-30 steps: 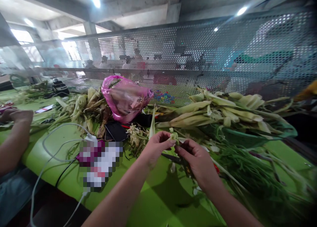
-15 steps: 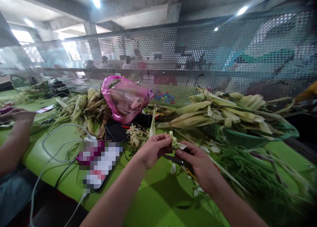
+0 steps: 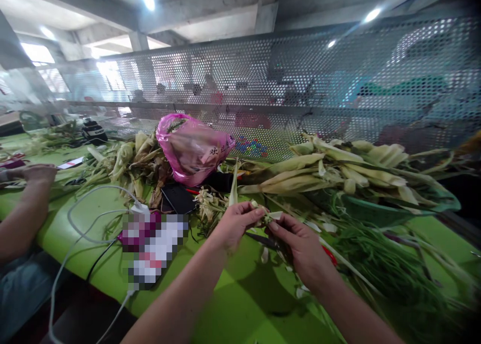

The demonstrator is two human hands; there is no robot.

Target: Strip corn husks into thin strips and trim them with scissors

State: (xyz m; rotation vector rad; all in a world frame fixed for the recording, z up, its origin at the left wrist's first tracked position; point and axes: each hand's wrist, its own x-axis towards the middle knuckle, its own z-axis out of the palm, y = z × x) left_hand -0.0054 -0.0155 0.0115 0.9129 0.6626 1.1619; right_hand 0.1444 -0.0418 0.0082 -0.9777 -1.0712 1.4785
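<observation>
Above the green table, my left hand [image 3: 240, 225] pinches a small pale-green bundle of corn husk [image 3: 259, 215] between thumb and fingers. Close against it on the right, my right hand [image 3: 296, 236] has its thumb and fingertips closed on a pale husk strip [image 3: 276, 215] at the bundle's side. A pair of scissors [image 3: 263, 240] sits in the same right hand, its dark blades pointing left under the bundle and a red part of its handle showing past the knuckles. The fingers hide part of both the bundle and the scissors.
Dry corn husks [image 3: 289, 176] heap over a green basin [image 3: 421, 209], with green strands [image 3: 376, 249] before it. A pink plastic bag [image 3: 195, 151], a dark phone [image 3: 179, 200], a blurred-out phone [image 3: 160, 254] and white cables [image 3: 71, 209] lie leftward. Another person's arm [image 3: 28, 209] reaches in.
My two hands have come slightly closer together at the bundle, and the left fingers have shifted over it. The view has moved a little. The other person's hand has shifted slightly.
</observation>
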